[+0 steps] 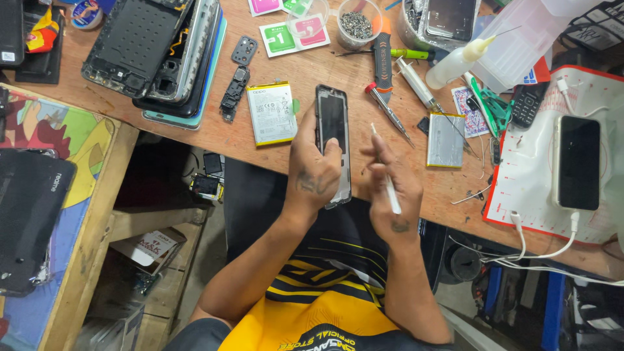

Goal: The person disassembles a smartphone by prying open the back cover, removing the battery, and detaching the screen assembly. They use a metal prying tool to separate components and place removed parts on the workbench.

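Two hands: you hold both over the near edge of the brown wooden table (pixel 305 65).
Left hand: your left hand (pixel 315 172) wraps around a thin black phone frame (pixel 333 123), thumb across its front.
Phone frame: it stands up long-ways in your grip, just above the table edge.
Right hand: your right hand (pixel 390 185) pinches a thin white stick tool (pixel 388 179), and the tool's top end points up beside the frame.
Battery: a flat white phone battery (pixel 271 112) lies just left of the frame.
Screwdriver: a silver screwdriver with a red ring (pixel 388 112) lies near your right hand.
Far right: a black phone (pixel 578 162) rests on a white mat with a red edge (pixel 533 162), a white cable plugged in.
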